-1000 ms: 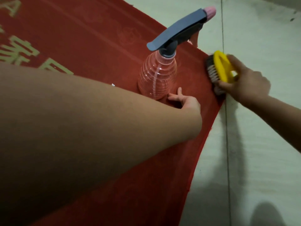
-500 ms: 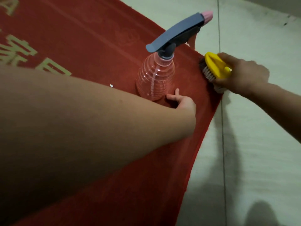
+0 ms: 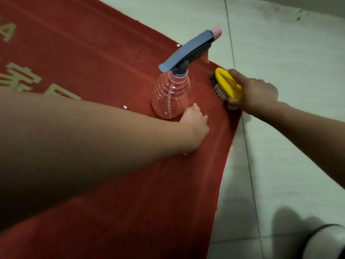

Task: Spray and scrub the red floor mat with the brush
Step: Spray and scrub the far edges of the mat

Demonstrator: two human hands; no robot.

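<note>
On mat point(image 3: 112, 53) edge: brush point(image 3: 227, 83) clasped in right grip point(image 3: 255, 94), near bottle point(image 3: 170, 98).

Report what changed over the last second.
The right hand swept the brush slightly inward from the edge of the red mat, toward the spray bottle. Unchanged: the right hand grips the brush, the left hand rests on the red mat beside the upright spray bottle.

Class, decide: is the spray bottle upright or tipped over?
Upright. The bottle stands on its base on the mat, trigger head on top.
</note>
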